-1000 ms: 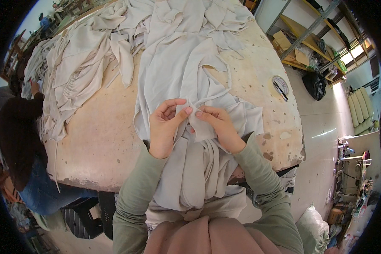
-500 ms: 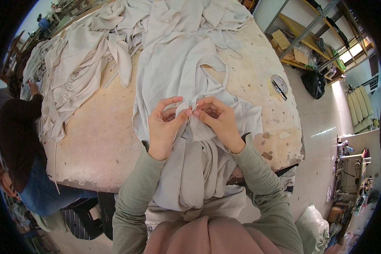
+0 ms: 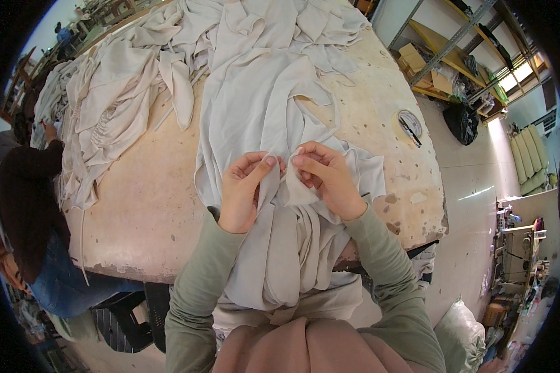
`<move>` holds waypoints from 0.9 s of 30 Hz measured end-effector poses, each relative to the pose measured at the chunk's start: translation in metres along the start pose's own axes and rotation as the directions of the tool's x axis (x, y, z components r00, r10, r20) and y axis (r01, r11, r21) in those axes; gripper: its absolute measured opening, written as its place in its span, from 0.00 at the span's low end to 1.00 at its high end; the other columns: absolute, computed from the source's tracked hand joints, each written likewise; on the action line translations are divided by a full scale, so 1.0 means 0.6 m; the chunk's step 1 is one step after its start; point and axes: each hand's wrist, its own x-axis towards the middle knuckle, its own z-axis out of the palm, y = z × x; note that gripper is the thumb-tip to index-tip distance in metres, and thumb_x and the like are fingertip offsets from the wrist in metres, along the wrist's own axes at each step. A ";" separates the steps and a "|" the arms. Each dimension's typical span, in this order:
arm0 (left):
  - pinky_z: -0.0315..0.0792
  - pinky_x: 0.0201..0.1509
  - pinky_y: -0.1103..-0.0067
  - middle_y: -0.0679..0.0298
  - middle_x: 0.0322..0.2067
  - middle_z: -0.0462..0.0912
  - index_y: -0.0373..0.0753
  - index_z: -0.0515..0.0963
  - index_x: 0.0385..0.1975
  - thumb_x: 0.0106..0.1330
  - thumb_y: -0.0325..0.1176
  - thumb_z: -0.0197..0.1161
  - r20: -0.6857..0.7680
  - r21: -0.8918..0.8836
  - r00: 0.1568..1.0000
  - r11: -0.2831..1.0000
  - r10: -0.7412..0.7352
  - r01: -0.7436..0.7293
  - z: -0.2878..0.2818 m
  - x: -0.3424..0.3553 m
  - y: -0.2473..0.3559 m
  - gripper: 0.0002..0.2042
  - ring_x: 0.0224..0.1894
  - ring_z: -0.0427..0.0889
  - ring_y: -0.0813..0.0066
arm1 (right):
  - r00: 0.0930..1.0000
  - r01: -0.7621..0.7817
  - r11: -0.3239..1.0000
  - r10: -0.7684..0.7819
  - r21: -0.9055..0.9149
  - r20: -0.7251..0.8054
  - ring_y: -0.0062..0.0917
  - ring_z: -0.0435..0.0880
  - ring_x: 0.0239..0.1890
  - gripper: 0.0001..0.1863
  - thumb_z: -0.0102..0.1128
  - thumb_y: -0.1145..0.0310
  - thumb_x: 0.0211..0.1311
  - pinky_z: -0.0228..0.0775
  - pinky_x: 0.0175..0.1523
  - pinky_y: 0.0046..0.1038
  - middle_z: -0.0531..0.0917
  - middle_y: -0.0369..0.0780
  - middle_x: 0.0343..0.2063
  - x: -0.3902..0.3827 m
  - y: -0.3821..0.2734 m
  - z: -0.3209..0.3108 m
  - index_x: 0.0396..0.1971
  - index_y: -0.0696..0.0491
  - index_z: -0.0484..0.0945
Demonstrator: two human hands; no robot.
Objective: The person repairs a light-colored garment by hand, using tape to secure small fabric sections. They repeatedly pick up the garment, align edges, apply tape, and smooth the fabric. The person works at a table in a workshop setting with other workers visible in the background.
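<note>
Fabric (image 3: pixel 274 124), pale grey, likely light, limp and stretchy, drapes off the near edge of the worn table (image 3: pixel 149 205); left hand (image 3: pixel 246 189) and right hand (image 3: pixel 323 177) each pinch 1 edge fold there, fingers closed, probably the best grip point.

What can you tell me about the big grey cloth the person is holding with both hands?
The grey cloth looks soft, thin and plain pale grey, with folds and creases. It lies spread along the worn table and hangs over the near edge into the person's lap. The left hand and the right hand pinch a bunched part between their fingertips, close together. Its far end runs among other grey cloths heaped on the table.
</note>
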 end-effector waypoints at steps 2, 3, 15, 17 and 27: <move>0.74 0.40 0.84 0.62 0.36 0.82 0.32 0.75 0.40 0.63 0.29 0.63 -0.028 0.014 0.999 0.999 -0.044 0.044 0.000 0.001 -0.003 0.10 0.36 0.81 0.80 | 1.000 0.008 0.995 -0.011 -0.103 -0.027 0.11 0.72 0.25 0.07 0.62 0.73 0.58 0.62 0.31 0.14 0.77 0.29 0.25 0.003 0.006 0.000 0.36 0.55 0.76; 0.74 0.39 0.84 0.63 0.35 0.82 0.32 0.75 0.40 0.63 0.29 0.63 -0.009 -0.002 0.999 0.999 -0.036 0.036 -0.001 0.001 -0.005 0.10 0.35 0.80 0.81 | 0.998 -0.002 0.987 -0.008 -0.164 -0.058 0.11 0.72 0.24 0.07 0.62 0.73 0.58 0.63 0.31 0.14 0.77 0.30 0.25 0.004 0.009 0.000 0.36 0.55 0.75; 0.74 0.40 0.84 0.61 0.36 0.82 0.32 0.71 0.44 0.61 0.24 0.64 0.006 0.010 1.000 1.000 -0.016 0.016 0.004 -0.001 -0.013 0.13 0.36 0.81 0.79 | 0.996 0.059 0.986 -0.068 -0.156 -0.053 0.11 0.72 0.27 0.10 0.60 0.71 0.61 0.63 0.33 0.14 0.78 0.32 0.28 0.003 0.019 0.007 0.41 0.56 0.73; 0.74 0.40 0.83 0.59 0.36 0.82 0.32 0.70 0.45 0.61 0.24 0.64 0.018 -0.008 1.000 1.000 -0.025 0.025 0.003 -0.001 -0.012 0.15 0.37 0.81 0.79 | 0.995 0.054 0.994 -0.062 -0.095 -0.083 0.11 0.70 0.26 0.09 0.56 0.68 0.64 0.62 0.32 0.14 0.77 0.31 0.28 0.005 0.020 0.006 0.41 0.56 0.74; 0.75 0.40 0.83 0.59 0.35 0.82 0.33 0.69 0.46 0.60 0.24 0.64 0.025 -0.006 0.994 0.994 -0.107 0.108 0.005 -0.001 -0.007 0.16 0.36 0.82 0.78 | 0.974 0.191 0.910 -0.222 -0.368 -0.044 0.07 0.65 0.25 0.11 0.54 0.65 0.66 0.57 0.30 0.12 0.76 0.28 0.25 0.005 0.010 -0.002 0.36 0.57 0.80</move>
